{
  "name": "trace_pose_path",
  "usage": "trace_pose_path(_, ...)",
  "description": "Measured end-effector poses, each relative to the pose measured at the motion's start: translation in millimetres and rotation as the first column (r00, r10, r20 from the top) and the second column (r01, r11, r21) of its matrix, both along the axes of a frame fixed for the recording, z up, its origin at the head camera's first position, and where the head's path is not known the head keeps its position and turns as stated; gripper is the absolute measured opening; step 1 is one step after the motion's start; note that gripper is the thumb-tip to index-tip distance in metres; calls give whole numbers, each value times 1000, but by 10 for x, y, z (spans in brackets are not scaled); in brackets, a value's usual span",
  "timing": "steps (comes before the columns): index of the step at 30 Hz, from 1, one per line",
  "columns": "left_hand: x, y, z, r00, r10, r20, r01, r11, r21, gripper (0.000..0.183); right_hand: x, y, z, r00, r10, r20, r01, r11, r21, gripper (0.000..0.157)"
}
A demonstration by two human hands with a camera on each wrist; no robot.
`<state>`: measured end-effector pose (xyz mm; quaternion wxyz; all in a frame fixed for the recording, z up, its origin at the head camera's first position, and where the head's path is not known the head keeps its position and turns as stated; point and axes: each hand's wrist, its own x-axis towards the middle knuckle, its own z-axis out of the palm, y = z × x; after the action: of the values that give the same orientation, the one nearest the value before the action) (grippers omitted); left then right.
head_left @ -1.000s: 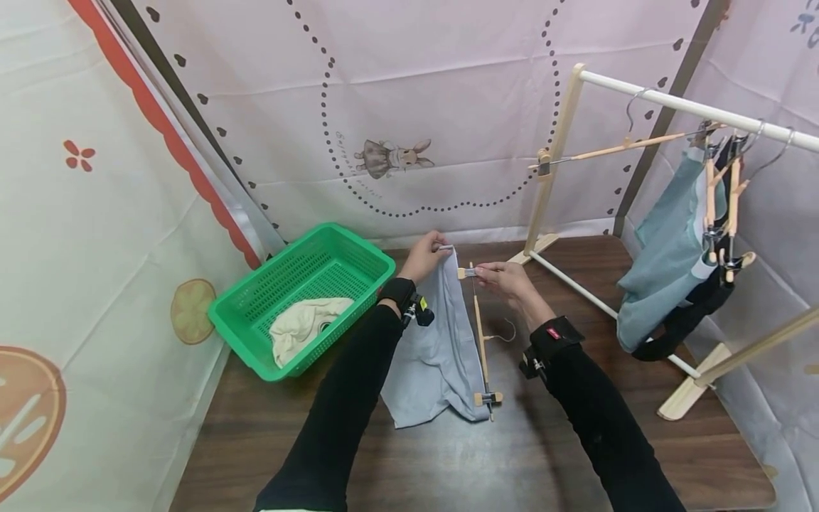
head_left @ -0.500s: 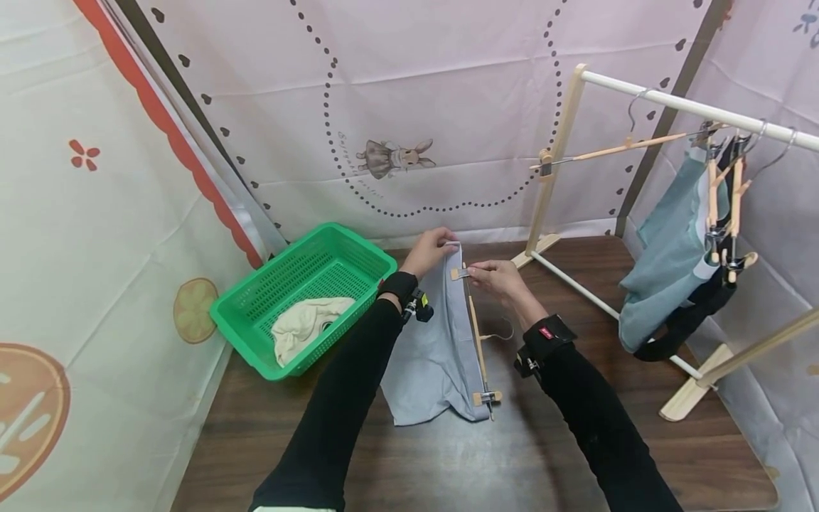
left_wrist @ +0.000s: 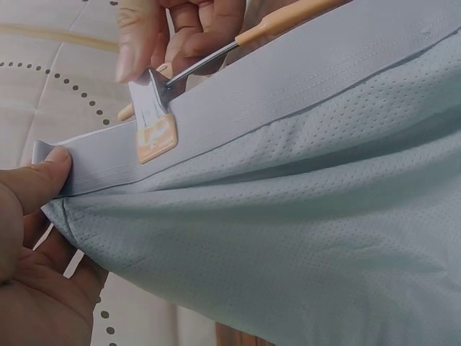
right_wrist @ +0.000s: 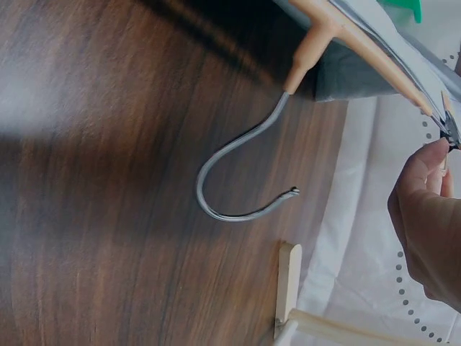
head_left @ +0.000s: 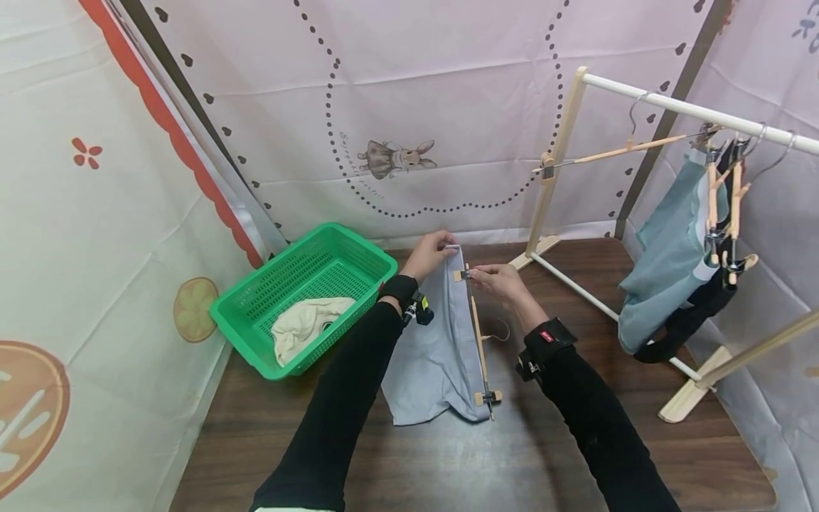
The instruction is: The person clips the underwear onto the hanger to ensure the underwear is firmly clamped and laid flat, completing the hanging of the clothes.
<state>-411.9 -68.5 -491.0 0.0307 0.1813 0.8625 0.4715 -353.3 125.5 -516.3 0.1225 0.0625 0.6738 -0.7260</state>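
Though plain overhead, perforated garment (left_wrist: 274, 220) close-up.

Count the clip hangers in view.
4: one hanger along the pale blue waistband; on the white rail, a left hanger, a middle hanger and a right hanger. Others may be hidden by hanging clothes.

Room: tabletop (head_left: 441, 466) between sleeves (head_left: 595, 419) | blocked left: green basket (head_left: 339, 279) | blocked right: hanger hook (right_wrist: 201, 184), rack bar (head_left: 576, 286)

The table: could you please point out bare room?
Bare: this side of the held garment, between left sleeve and right sleeve; also from right sleeve to the rack's lower bar. Crowded: around left hand, right hand, hanger.
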Motion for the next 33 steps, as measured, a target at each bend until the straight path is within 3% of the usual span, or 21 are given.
trace_pose_path(8,30,-40,5,1000,-12,-3,12,1000,-8,16,-6,-33,-67,1000,-20,-21,19,998,-68,44)
trace_pose_path(14,42,-91,-85,1000,-21,-7,22,999,31,12,-27,-13,-152,1000,-7,11,8,997,-74,49)
trace_pose_path(20,109,-147,-142,1000,8,-7,-8,1000,-17,15,-31,20,-282,999,-35,34,39,990,-136,46)
trace_pose_path(28,227,-202,-192,998,66,0,-66,994,-86,19,-48,96,-518,986,-102,131,106,994,-23,44)
trace_pose_path(33,334,-193,-267,999,39,-3,-39,994,-107,18,-61,182,-731,992,-93,83,91,995,31,42)
